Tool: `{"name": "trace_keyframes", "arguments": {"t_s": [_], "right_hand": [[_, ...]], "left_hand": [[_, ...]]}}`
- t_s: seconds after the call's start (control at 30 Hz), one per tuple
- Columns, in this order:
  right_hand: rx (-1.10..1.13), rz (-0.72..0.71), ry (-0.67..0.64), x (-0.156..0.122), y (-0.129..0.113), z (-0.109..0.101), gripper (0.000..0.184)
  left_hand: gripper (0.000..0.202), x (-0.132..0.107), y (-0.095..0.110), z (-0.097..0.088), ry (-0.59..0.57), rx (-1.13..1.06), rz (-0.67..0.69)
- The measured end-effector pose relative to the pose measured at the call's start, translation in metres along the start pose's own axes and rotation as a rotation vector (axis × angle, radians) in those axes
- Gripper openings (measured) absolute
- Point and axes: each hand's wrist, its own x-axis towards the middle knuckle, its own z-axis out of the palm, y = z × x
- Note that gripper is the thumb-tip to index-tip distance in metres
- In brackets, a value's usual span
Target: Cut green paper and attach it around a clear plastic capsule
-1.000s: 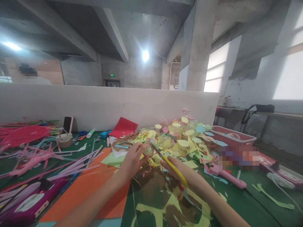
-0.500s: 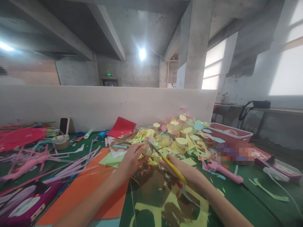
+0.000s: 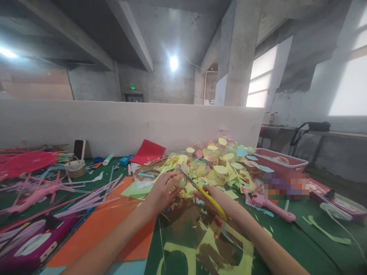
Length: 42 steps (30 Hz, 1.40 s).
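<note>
My left hand (image 3: 164, 190) is closed around a small clear rounded plastic piece (image 3: 181, 181), held up over the paper scraps. In my right hand (image 3: 213, 198) is a pair of scissors with yellow handles (image 3: 211, 201). Their blades point up and left and reach the rim of the clear piece; whether they touch it I cannot tell. Just beyond both hands lies a heap of similar clear pieces, several topped with yellow paper discs (image 3: 220, 170). Yellow paper with round cut-outs (image 3: 183, 250) lies on the green table below my hands.
Orange sheets (image 3: 114, 229) lie under my left forearm, with pink and lilac strips (image 3: 94, 202) farther left. A pink glue gun (image 3: 273, 210) with a cord and a pink bin (image 3: 282, 164) stand to the right. A low white partition (image 3: 129, 122) runs behind the table.
The view has shifted slightly. Both hands keep their places at the clear piece, and the scissor blades stay at its rim with little visible movement.
</note>
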Motion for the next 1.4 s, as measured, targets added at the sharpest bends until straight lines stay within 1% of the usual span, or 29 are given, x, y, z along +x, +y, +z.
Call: {"name": "trace_keyframes", "arguments": {"t_s": [0.1, 0.27, 0.33, 0.4, 0.5, 0.6, 0.73, 0.8, 0.9, 1.07, 1.23, 1.3, 1.4], "right_hand": [[-0.069, 0.019, 0.038, 0.007, 0.005, 0.004, 0.050], [-0.279, 0.114, 0.062, 0.015, 0.013, 0.009, 0.053], [-0.346, 0.155, 0.076, 0.015, 0.014, 0.009, 0.050], [-0.394, 0.171, 0.085, 0.013, 0.015, 0.008, 0.044], [-0.431, 0.113, 0.077, 0.010, 0.015, 0.007, 0.035], [-0.365, 0.041, 0.068, 0.007, 0.015, 0.005, 0.032], [-0.238, -0.056, 0.171, 0.004, 0.013, -0.005, 0.026], [-0.213, -0.059, 0.179, 0.004, 0.014, -0.008, 0.026], [-0.246, -0.074, 0.137, 0.005, 0.016, -0.006, 0.026], [-0.329, -0.211, 0.029, 0.008, 0.018, 0.007, 0.024], [-0.350, -0.245, 0.016, 0.006, 0.016, 0.009, 0.027], [-0.363, -0.248, 0.019, 0.006, 0.017, 0.008, 0.027], [-0.383, -0.243, 0.013, 0.008, 0.020, 0.009, 0.027]], "left_hand": [[0.033, -0.001, 0.001, 0.001, -0.059, 0.011, 0.019], [0.036, -0.004, 0.004, 0.003, -0.183, -0.016, 0.021], [0.035, -0.004, 0.004, 0.004, -0.228, -0.038, 0.013], [0.034, -0.006, 0.005, 0.005, -0.293, -0.060, 0.014], [0.032, -0.007, 0.006, 0.008, -0.414, -0.089, 0.020], [0.029, -0.008, 0.007, 0.010, -0.483, -0.102, -0.007], [0.031, -0.007, 0.008, 0.011, -0.490, -0.105, -0.029], [0.032, -0.007, 0.009, 0.012, -0.491, -0.108, -0.036], [0.031, -0.008, 0.009, 0.011, -0.494, -0.112, -0.041], [0.028, -0.010, 0.011, 0.010, -0.458, -0.175, -0.123], [0.031, -0.009, 0.012, 0.009, -0.494, -0.183, -0.192], [0.030, -0.008, 0.012, 0.009, -0.504, -0.192, -0.210], [0.026, -0.006, 0.012, 0.008, -0.489, -0.208, -0.207]]}}
